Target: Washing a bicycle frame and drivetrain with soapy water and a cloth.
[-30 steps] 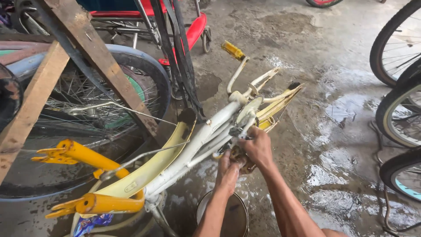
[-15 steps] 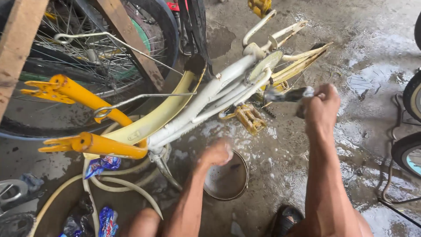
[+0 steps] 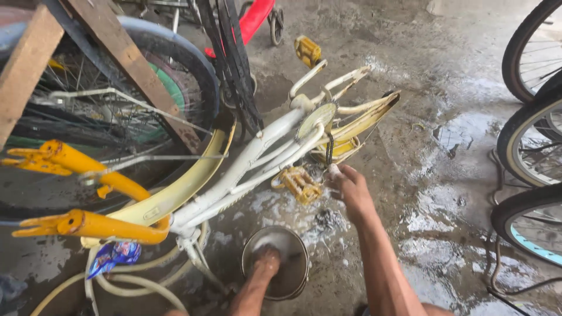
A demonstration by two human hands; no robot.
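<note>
The left hand [image 3: 268, 258] is plunged into a round metal bowl [image 3: 276, 270] of sudsy water on the wet floor [image 3: 445, 175] (whether its fingers are wide or closed cannot be told); the right hand [image 3: 350, 188], fingers pinched on something small, reaches beside the yellow pedal [image 3: 298, 184] of the overturned cream bicycle frame [image 3: 246, 161].

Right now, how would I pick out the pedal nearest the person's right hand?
Find the upturned cream-white bicycle frame lying across the wet concrete floor. Follow it to the crank, just left of the right hand: the yellow block pedal sits there. The other yellow pedal sticks up far beyond, untouched.
</note>
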